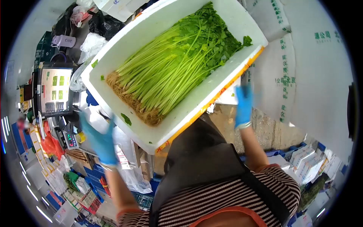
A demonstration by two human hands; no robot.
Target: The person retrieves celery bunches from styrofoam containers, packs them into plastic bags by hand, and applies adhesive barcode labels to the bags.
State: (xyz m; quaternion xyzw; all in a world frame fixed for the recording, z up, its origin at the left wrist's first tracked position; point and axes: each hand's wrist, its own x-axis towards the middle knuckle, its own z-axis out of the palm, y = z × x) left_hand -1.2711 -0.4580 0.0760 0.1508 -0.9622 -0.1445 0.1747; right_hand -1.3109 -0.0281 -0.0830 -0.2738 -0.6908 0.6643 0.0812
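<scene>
A white foam box (138,136) with orange tape along its near edge holds a thick bunch of celery (170,60). The thin green stalks lie diagonally, roots (132,100) to the lower left and leaves to the upper right. My left hand (99,138), in a blue glove, is just off the box's lower left corner, fingers spread and nothing in them. On the other side, my right hand (244,106), gloved in blue too, is apart from the taped edge. Its fingertips are blurred, but the fingers look stretched out, with nothing visible in them.
Left of the box stand a lit touch screen (56,89) and a scale display (71,140). Plastic bags (92,45) and a light purple cup (63,41) lie further back. A large white printed sheet (302,75) covers the right side. Blue crates (96,176) stand lower left.
</scene>
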